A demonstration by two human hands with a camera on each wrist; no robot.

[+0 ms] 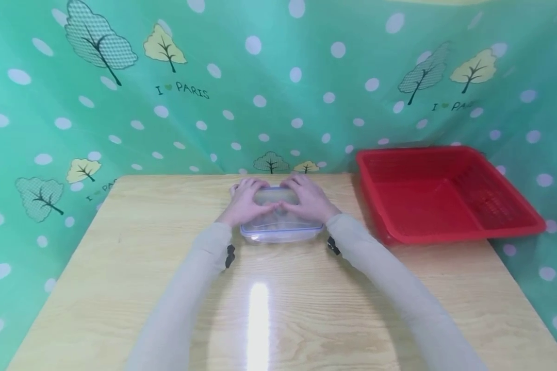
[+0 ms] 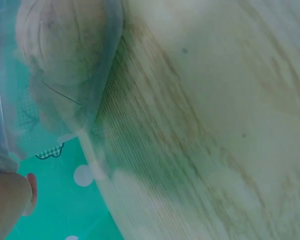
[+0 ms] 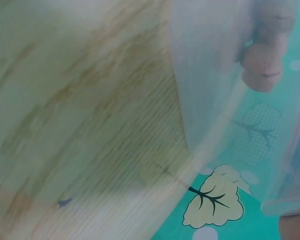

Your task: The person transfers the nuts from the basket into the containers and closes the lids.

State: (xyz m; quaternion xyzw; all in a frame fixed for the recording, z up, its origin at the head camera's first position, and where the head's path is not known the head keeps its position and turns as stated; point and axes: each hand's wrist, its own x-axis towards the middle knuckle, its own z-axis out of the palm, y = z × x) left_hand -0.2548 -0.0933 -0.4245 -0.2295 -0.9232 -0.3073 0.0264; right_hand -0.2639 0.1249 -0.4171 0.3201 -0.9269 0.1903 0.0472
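A clear plastic food container (image 1: 280, 225) with a blue-edged lid is near the back of the table. My left hand (image 1: 247, 202) grips its left side, fingers bent over the far edge and thumb on the lid. The right hand (image 1: 308, 200) mirrors this on the right, and the two thumbs meet at the lid's middle. In the left wrist view, pale rounded shapes show through the container's wall (image 2: 104, 75); I cannot tell what they are. The right wrist view shows fingertips (image 3: 262, 70) through the hazy plastic.
To the right, a red plastic basket (image 1: 445, 238) overhangs the table's right edge. The wooden table (image 1: 134, 268) meets a green dotted cloth (image 1: 269, 67) at the back. A bright strip of light reflects off the tabletop in front of the container.
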